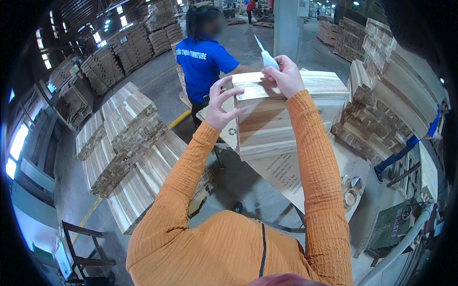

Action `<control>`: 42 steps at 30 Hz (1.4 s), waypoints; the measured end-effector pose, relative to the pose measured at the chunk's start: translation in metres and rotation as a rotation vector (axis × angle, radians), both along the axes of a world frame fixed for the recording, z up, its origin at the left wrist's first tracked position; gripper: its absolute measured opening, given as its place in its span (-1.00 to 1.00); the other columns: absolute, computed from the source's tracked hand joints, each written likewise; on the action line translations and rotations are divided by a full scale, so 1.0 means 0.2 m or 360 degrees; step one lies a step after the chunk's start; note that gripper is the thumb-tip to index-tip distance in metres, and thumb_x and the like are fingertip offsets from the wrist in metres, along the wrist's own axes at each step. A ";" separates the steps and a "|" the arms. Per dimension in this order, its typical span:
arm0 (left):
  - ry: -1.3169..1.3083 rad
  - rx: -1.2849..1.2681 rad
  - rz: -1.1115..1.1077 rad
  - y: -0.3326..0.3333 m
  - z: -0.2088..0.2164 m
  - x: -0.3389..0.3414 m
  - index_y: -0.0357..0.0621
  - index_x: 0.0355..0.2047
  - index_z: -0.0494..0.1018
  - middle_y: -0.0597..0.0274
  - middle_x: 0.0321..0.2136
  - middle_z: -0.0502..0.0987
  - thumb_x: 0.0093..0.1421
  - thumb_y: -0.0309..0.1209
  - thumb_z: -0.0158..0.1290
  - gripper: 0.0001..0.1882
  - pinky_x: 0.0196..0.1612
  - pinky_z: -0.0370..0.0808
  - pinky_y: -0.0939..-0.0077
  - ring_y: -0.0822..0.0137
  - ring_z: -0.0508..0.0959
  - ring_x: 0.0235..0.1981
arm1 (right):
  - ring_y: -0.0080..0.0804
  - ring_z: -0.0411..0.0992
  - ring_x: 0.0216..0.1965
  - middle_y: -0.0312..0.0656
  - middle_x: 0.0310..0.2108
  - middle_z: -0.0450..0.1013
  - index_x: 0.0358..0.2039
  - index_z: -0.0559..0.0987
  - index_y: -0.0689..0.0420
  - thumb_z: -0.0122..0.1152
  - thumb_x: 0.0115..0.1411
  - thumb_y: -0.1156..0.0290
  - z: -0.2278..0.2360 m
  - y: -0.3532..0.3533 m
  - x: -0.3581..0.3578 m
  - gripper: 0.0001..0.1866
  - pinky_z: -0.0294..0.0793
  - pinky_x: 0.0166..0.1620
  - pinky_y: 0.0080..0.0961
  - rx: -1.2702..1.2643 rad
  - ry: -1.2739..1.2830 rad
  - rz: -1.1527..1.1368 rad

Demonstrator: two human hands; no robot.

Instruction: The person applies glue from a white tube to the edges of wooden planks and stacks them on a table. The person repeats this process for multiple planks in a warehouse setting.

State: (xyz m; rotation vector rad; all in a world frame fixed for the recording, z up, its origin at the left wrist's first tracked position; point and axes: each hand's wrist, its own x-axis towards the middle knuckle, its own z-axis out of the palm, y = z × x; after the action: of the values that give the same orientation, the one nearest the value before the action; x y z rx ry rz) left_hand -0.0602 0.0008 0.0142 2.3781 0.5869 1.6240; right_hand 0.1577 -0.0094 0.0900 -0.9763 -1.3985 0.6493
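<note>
Stiff, probably rather heavy wooden panel (281, 114), steadied at left edge by spread left hand (220, 107), best held by both edges; right hand (285, 74) closed around small white bottle (268, 58)

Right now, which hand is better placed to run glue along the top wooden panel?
Right. The right hand already grips the white glue bottle above the wooden panel; the left hand is spread against its left edge, steadying it.
</note>
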 end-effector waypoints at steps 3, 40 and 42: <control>-0.0029 0.0005 -0.0028 0.00 -0.01 0.00 0.00 -0.18 0.51 0.07 0.14 0.20 -0.17 -0.40 0.27 -0.55 0.19 0.11 0.27 0.14 0.19 0.17 | -0.64 0.40 -0.47 -0.20 -0.44 0.48 -0.25 0.39 0.29 0.16 0.06 0.45 0.00 0.00 0.00 -0.73 0.39 -0.40 -0.69 0.0000 -0.0062 0.0000; 0.0030 0.0369 0.0638 -0.23 -0.04 0.10 -0.20 0.10 0.20 0.04 0.02 0.31 -0.11 -0.41 0.07 -0.32 0.13 0.18 0.16 0.03 0.24 0.09 | -0.55 0.46 -0.47 -0.15 -0.43 0.48 -0.29 0.41 0.30 0.20 0.00 0.44 -0.01 0.02 -0.01 -0.71 0.44 -0.37 -0.62 0.0046 -0.0115 -0.0101; -0.0217 0.0028 0.0441 -0.22 -0.09 0.13 -0.18 0.16 0.13 0.09 0.06 0.30 0.00 -0.35 0.05 -0.31 0.13 0.19 0.21 0.14 0.24 0.11 | -0.55 0.46 -0.46 -0.15 -0.43 0.48 -0.27 0.39 0.32 0.16 0.04 0.44 -0.01 0.01 -0.02 -0.72 0.45 -0.37 -0.62 0.0033 -0.0044 -0.0069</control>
State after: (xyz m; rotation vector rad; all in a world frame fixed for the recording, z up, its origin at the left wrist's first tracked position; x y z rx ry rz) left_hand -0.0339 -0.0441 -0.0029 2.2542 0.9117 1.8910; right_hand 0.1539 -0.0073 0.0886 -0.9996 -1.4018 0.5904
